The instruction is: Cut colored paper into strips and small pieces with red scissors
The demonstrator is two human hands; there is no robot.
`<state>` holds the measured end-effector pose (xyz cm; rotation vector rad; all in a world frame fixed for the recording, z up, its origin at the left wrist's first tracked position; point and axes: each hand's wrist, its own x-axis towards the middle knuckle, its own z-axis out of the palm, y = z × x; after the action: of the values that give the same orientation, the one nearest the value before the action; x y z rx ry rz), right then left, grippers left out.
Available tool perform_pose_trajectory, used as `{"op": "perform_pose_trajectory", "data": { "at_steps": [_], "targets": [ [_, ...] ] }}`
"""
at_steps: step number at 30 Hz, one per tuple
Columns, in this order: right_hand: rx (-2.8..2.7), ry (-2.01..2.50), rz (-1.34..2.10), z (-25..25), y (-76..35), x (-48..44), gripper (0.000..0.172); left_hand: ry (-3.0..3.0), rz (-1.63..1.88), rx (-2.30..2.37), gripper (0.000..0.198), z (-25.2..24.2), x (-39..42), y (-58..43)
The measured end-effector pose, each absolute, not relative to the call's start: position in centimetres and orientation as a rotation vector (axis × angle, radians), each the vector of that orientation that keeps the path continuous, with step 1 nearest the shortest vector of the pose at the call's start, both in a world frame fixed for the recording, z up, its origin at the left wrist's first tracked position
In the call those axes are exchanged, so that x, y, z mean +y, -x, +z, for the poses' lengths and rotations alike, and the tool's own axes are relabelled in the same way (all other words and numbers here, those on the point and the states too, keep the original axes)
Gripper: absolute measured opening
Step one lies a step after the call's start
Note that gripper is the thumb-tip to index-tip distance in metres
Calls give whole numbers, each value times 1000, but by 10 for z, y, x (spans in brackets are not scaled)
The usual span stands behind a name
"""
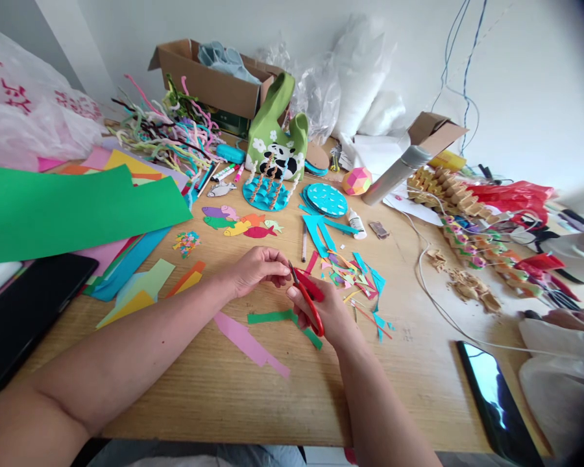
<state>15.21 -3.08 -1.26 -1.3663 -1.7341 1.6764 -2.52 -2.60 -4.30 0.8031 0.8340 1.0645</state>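
My right hand grips red-handled scissors, their blades pointing up and left toward my other hand. My left hand is closed in a pinch beside the blade tips; what its fingers hold is hidden or too small to name. Below the hands lie a pink paper strip and green paper strips. Just beyond are several coloured paper fish. A heap of paper scraps spreads to the right of my right hand. Tiny paper bits form a small pile at the left.
Green card covers other coloured sheets at left, near a black device. A panda bag, blue discs, glue bottle and grey flask stand behind. A phone and white cable lie right.
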Motion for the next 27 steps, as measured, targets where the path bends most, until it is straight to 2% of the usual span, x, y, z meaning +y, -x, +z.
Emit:
{"op": "perform_pose_trajectory", "data": {
  "at_steps": [8,15,20,27],
  "targets": [
    [-1659,1430,1616,-16,-153,-29,44,-860,1078,874,14,-44,-24,28],
    [-1587,1441,1546,-16,-156,-24,44,-1537,1085,1434,1,-50,-17,34],
    [-1566,1422,1560,-16,-156,-24,43,-2070,992,1515,11,-57,-17,36],
    [-1578,1419,1554,-17,-157,-24,42,-2105,957,1594,18,-58,-17,38]
  ]
}}
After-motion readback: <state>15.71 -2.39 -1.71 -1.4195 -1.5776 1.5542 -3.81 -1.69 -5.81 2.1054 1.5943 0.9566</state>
